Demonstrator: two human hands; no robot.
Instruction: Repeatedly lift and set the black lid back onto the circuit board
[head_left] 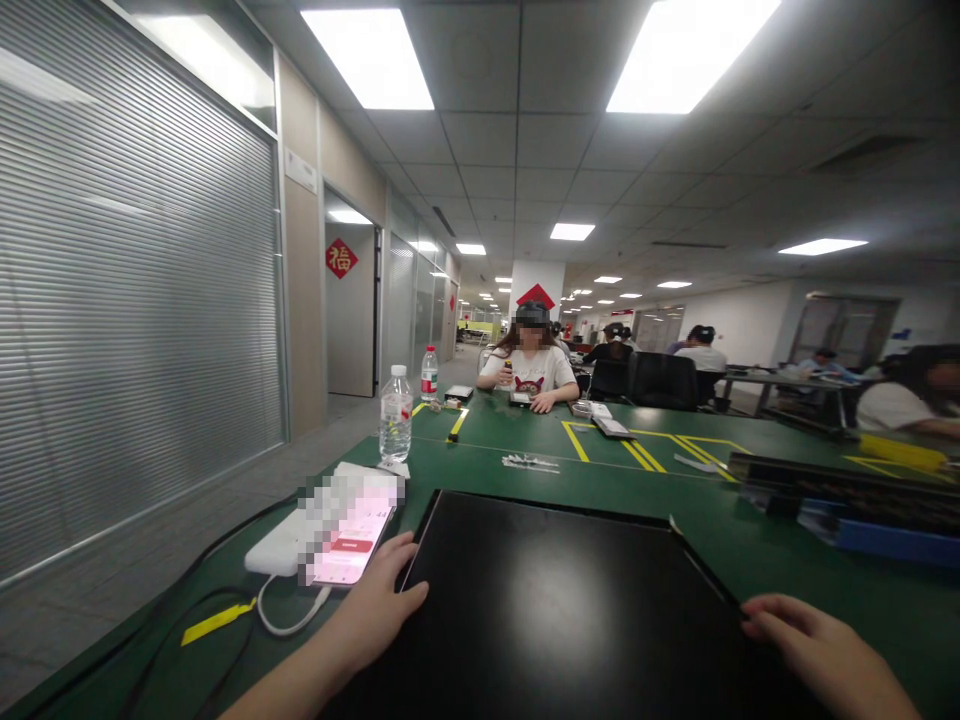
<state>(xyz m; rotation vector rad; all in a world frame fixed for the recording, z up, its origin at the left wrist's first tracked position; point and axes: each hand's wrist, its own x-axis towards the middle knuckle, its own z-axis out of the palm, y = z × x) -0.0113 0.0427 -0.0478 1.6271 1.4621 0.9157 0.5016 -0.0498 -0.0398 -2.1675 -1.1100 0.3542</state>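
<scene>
A large flat black panel with a glossy thin rim, like a display screen (517, 560), fills the near part of the view and reflects a ceiling light. My left hand (379, 600) grips its left edge, the thumb over the face and the other fingers along the outer side. At the right edge, my right hand (814, 635) pinches the rim between thumb and curled fingers. Just left of the panel lies a lit phone (352, 555) with a white cable (289, 625) plugged in, beside a white power bank or box (274, 545).
A water bottle (395, 415) stands beyond the phone, with a red-capped bottle (428, 375) farther back. Small pale scraps (530, 463) lie on the green table (480, 455). Dark strips and a blue piece (885, 535) occupy the right side. A person (534, 365) sits opposite.
</scene>
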